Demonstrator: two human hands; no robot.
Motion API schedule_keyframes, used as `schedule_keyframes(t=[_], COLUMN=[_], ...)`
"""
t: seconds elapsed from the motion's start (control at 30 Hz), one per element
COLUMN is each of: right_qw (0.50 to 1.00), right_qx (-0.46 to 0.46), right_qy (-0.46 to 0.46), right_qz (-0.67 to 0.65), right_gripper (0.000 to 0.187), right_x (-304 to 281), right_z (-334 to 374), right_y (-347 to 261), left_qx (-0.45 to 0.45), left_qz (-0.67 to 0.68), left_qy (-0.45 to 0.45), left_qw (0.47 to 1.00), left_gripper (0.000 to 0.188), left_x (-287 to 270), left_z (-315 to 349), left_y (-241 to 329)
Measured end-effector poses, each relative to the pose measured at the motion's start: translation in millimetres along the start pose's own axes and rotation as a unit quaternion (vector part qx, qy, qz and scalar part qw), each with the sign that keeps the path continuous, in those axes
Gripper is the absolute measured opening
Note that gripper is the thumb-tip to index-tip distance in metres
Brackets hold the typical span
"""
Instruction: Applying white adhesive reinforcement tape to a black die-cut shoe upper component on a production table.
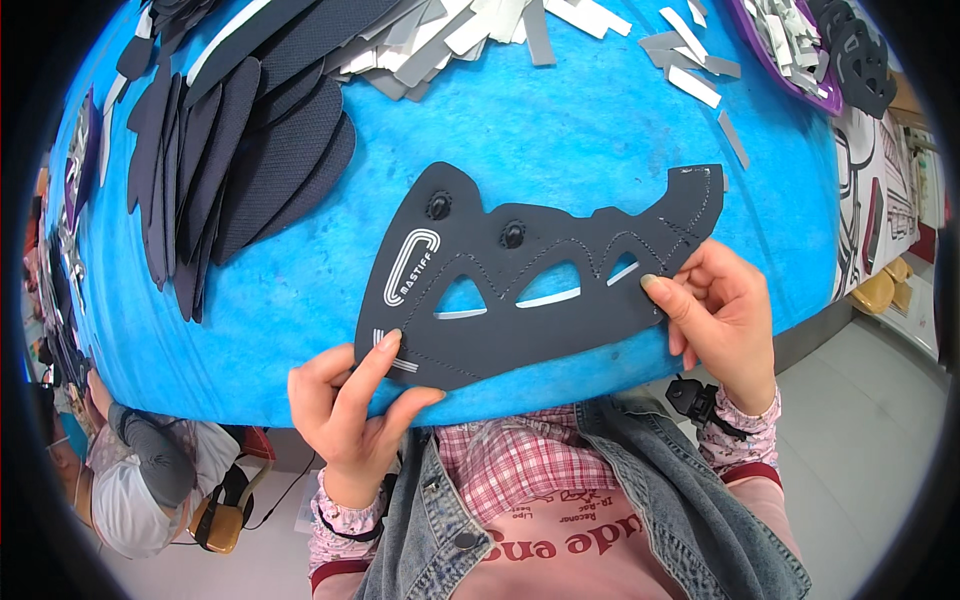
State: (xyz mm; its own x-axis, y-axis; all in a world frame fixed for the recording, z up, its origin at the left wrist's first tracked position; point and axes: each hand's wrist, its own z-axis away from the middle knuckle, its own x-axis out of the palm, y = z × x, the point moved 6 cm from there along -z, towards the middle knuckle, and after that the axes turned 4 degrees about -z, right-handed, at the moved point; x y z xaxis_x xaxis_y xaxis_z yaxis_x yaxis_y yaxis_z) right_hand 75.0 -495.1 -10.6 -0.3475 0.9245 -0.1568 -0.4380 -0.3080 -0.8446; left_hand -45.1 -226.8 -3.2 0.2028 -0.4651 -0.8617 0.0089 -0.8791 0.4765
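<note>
Because its white print (pixel 412 268) and black studs (pixel 438 205) are turned up toward us, we judge that the panel (pixel 505 345) is held this way to show its face. It lies broadside over the near part of the blue table (pixel 450 130), between our two hands, with blue showing through its openings (pixel 548 286); whether its underside touches the table, we cannot tell. We think that it is gripped near its two ends so that its middle is left uncovered.

Our left hand (pixel 340 420) holds the panel's left end lightly: the index finger lies on the face by the white stripes (pixel 403 365), the thumb reaches out along the lower edge, and the other fingers curl toward the back, where we partly lose them. Our right hand (pixel 725 320) pinches the right end, thumb on the face beside the smallest opening, fingers bent behind the edge. Both wrists rise from below the panel and turn inward.

Beyond the panel on its left, dark pads (pixel 290 170) overlap in a fan; straight beyond it, grey and white strips (pixel 450 45) lie loose, seemingly set apart to give us room. Beyond the panel's right end, a purple basin (pixel 828 101) holds more strips. Well left of the panel, a co-worker (pixel 165 450) is at the table's edge.
</note>
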Motion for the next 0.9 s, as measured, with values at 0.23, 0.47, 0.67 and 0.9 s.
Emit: schedule_keyframes(t=[0.23, 0.47, 0.67, 0.9], right_qw=[1.000, 1.000, 1.000, 1.000], right_qx=[0.000, -0.010, -0.010, -0.005], right_qy=[-0.001, -0.002, 0.002, 0.005], right_qz=[-0.007, -0.008, -0.002, 0.009], right_gripper=[0.011, 0.011, 0.011, 0.012], right_x=[-0.3, -0.4, -0.2, 0.6], right_z=[0.3, 0.7, 0.6, -0.2], right_y=[0.9, 0.6, 0.7, 0.1], left_qx=[-0.001, 0.003, 0.000, -0.001], left_qz=[0.002, -0.004, -0.004, -0.001], left_qy=[0.002, 0.000, 0.000, -0.001], left_qw=[1.000, 1.000, 1.000, 1.000], left_gripper=[0.062, 0.062, 0.062, 0.062], left_x=[-0.1, -0.1, -0.1, 0.0], left_z=[0.2, 0.1, 0.3, -0.3], left_y=[-0.6, -0.3, -0.3, -1.1])
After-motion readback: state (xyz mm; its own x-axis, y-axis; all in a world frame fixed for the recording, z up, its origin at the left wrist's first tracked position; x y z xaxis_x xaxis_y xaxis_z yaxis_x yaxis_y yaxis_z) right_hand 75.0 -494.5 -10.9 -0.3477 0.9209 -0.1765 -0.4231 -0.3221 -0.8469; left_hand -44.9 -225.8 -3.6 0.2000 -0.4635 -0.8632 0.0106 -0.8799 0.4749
